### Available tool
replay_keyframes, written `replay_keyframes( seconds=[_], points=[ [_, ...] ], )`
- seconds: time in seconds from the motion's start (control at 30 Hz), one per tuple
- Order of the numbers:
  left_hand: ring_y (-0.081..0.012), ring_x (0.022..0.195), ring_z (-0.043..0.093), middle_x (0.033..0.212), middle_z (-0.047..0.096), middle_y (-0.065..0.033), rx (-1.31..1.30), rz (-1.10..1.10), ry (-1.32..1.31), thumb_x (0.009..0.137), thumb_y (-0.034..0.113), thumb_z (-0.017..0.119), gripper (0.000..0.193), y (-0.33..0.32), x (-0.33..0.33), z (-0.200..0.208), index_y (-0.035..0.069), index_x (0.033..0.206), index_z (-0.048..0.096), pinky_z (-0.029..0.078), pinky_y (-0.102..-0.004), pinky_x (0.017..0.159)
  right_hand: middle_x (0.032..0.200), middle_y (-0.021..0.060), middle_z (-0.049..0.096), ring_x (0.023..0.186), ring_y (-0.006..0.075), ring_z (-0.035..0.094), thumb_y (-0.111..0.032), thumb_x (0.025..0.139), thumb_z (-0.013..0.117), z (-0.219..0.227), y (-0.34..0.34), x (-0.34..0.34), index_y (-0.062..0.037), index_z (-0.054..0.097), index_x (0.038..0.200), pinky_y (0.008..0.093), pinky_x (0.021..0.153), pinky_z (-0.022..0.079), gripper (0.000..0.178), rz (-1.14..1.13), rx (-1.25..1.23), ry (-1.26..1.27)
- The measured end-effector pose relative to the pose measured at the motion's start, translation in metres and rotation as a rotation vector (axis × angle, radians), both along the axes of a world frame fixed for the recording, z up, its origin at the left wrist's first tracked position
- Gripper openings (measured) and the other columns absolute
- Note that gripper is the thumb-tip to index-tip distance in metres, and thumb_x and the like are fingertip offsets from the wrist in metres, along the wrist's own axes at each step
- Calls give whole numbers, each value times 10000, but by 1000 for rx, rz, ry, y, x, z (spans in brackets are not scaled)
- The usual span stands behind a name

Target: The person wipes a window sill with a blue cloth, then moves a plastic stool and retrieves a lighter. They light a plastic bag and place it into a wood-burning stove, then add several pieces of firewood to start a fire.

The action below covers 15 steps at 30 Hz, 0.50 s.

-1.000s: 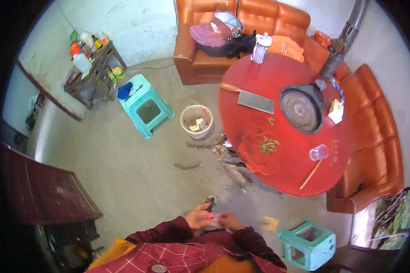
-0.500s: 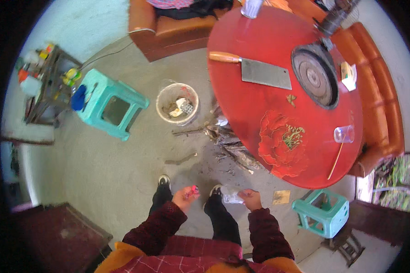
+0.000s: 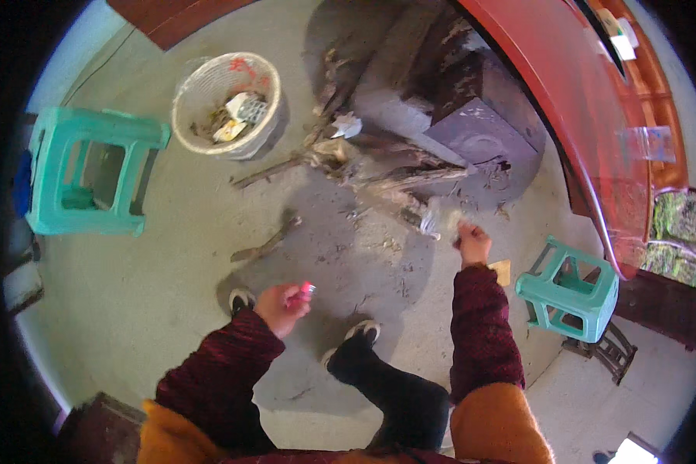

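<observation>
Hands farther apart than half a second ago: right hand point(image 3: 472, 241) swung forward and out to the right, left hand point(image 3: 283, 306) a little forward and left; view has tipped down, red worktop point(image 3: 549, 46) now cut off at upper right. Left hand curled closed on a small pink object point(image 3: 307, 288), held above the floor point(image 3: 147, 294). Visible end pokes out past the fingers, pointing forward and right, toward the firewood point(image 3: 402, 182); long axis seems to slant the same way, though most is covered by the hand. Right hand half closed, fingers bunched; clear plastic point(image 3: 431, 216) just left of the fingertips, blurred, its longer side running roughly away from the wearer. Cannot tell whether fingers grip it. Floor grey, bare concrete look, bark scraps around the wood; loose branch point(image 3: 267, 243) lying forward of the left hand. Bin point(image 3: 209, 89) with litter inside, upper left; teal stool point(image 3: 50, 170) beside it, second stool point(image 3: 607, 298) at right, near a yellowish card point(image 3: 503, 272) by the right sleeve. Clear cup point(image 3: 657, 144) on the worktop, orange-brown sofa point(image 3: 665, 100) behind.
</observation>
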<state>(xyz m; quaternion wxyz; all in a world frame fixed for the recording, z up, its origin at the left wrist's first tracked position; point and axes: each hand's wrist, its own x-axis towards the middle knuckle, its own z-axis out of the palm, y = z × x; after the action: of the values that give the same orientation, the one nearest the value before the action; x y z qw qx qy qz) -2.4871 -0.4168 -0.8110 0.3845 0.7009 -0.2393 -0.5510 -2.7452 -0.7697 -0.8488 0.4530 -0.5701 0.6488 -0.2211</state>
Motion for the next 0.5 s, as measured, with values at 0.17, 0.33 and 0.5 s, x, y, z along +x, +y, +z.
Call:
replay_keyframes(
  seconds=[0.17,0.33,0.5],
  points=[
    [-287,628,560,675,574,-149,-256,-260,-269,823,212,605,178,-64,32,17,34,843,600,432,-355,589,662,26,559,538,109,515,-217,814,650,14,-91,7,-40,604,807,267,474,430,183,-268,-364,-208],
    [-77,716,526,724,575,-2,-153,-300,-162,824,56,593,67,-97,65,13,6,790,565,422,-248,665,767,-18,551,689,87,512,-194,841,597,14,-147,23,-42,599,895,271,580,443,161,-190,-357,-564],
    [-78,745,526,750,579,-20,-312,-399,-198,830,23,564,24,-127,70,-18,9,849,567,423,-245,680,820,-25,574,729,78,500,-105,835,577,13,-167,26,-1,605,945,243,658,425,154,-40,-584,-529]
  ],
)
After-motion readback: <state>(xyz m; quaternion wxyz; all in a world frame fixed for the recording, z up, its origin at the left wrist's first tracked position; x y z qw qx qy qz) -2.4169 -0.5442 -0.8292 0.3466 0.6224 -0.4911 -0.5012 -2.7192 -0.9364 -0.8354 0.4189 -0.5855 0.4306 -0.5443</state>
